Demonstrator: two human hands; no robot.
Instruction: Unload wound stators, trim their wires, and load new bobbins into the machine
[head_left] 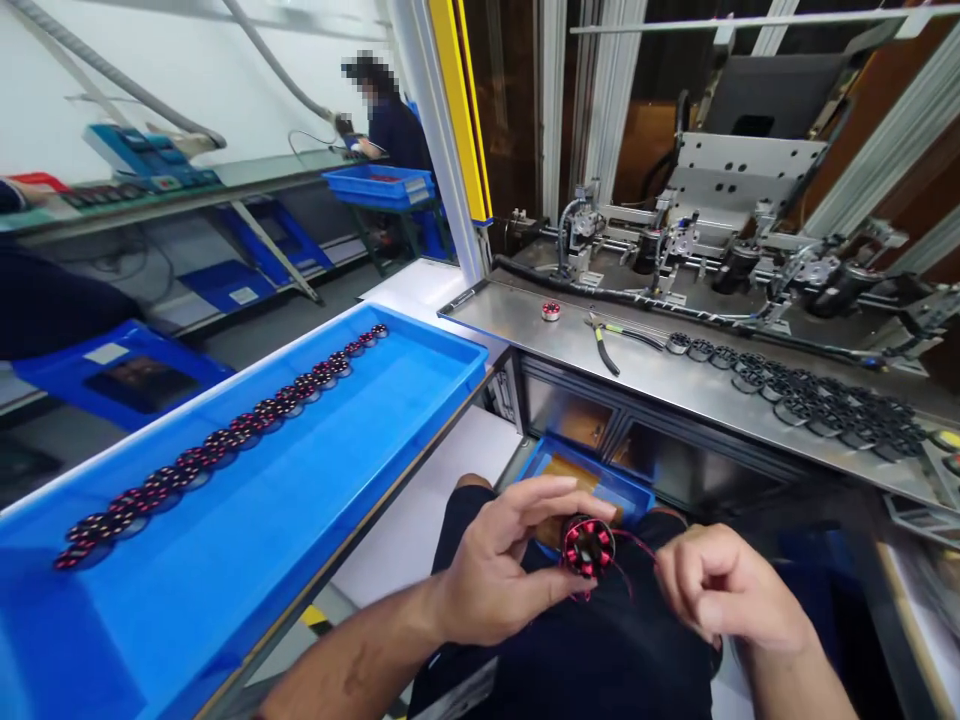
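Over my lap, my left hand (514, 560) grips a round motor stator (588, 546) by its edge, between the thumb below and the fingers above. The stator has a black rim, red wire windings and an open centre. A thin red wire (636, 541) runs from its right side to my right hand (731, 585), whose thumb and fingers are pinched on the wire's end. Another loose wire end hangs near the stator's lower right. Both hands are above my dark trousers, apart from the tray and the metal bench.
To the left, a long blue tray (300, 530) holds a diagonal row of wound stators (255, 422). On the metal bench (525, 310) lie a red-wound part (550, 312), pliers (604, 345) and many black cores (825, 400). Machine fixtures (739, 265) stand behind. A co-worker (394, 125) sits far left.
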